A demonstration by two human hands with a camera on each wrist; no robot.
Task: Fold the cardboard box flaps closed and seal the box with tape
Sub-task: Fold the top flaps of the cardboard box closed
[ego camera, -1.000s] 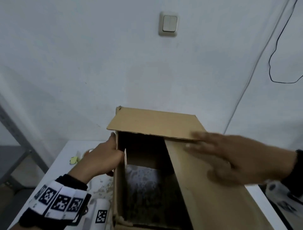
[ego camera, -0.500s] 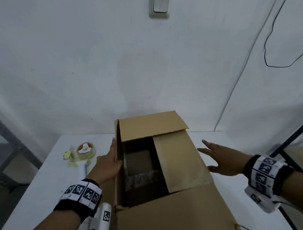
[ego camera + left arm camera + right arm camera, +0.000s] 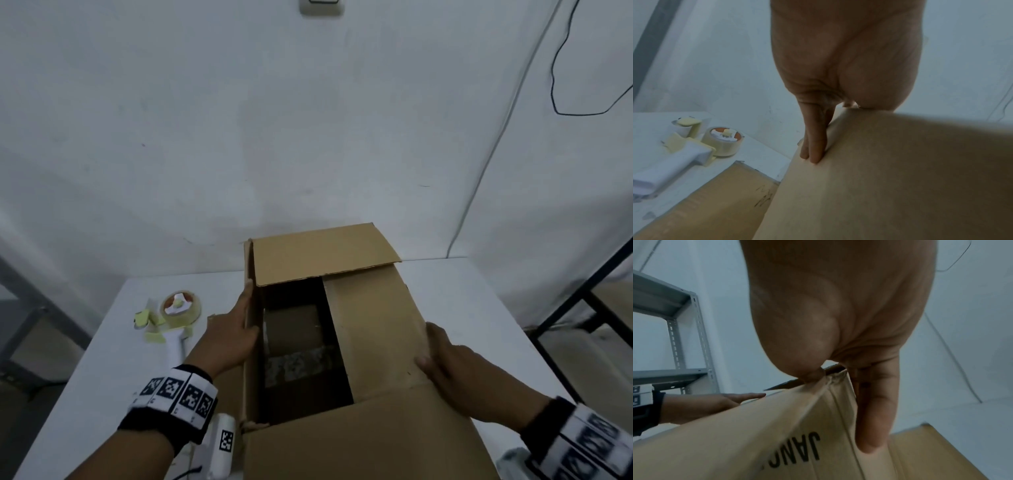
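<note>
A brown cardboard box [image 3: 373, 329] stands open on the white table [image 3: 102, 394]. Its far flap [image 3: 318, 253] and right flap [image 3: 370, 342] lean in over the dark opening, and the near flap [image 3: 359, 442] lies toward me. The left flap [image 3: 705, 203] hangs outside. My left hand [image 3: 233, 339] lies flat against the box's left wall, fingers [image 3: 813, 146] straight on the cardboard. My right hand [image 3: 445, 370] straddles the right top edge, thumb on the right flap, straight fingers [image 3: 873, 418] down the side wall. A tape dispenser [image 3: 178, 318] with a clear roll [image 3: 723, 142] lies left of the box.
A white marker-tagged device [image 3: 222, 442] lies by my left wrist at the table's front. A grey metal shelf [image 3: 684, 337] stands to the left and a black frame [image 3: 582, 308] to the right. The wall is close behind the box.
My right hand pushed the right flap down, swung out to the right, then came back onto the box's right edge. The left hand stayed on the left wall.
</note>
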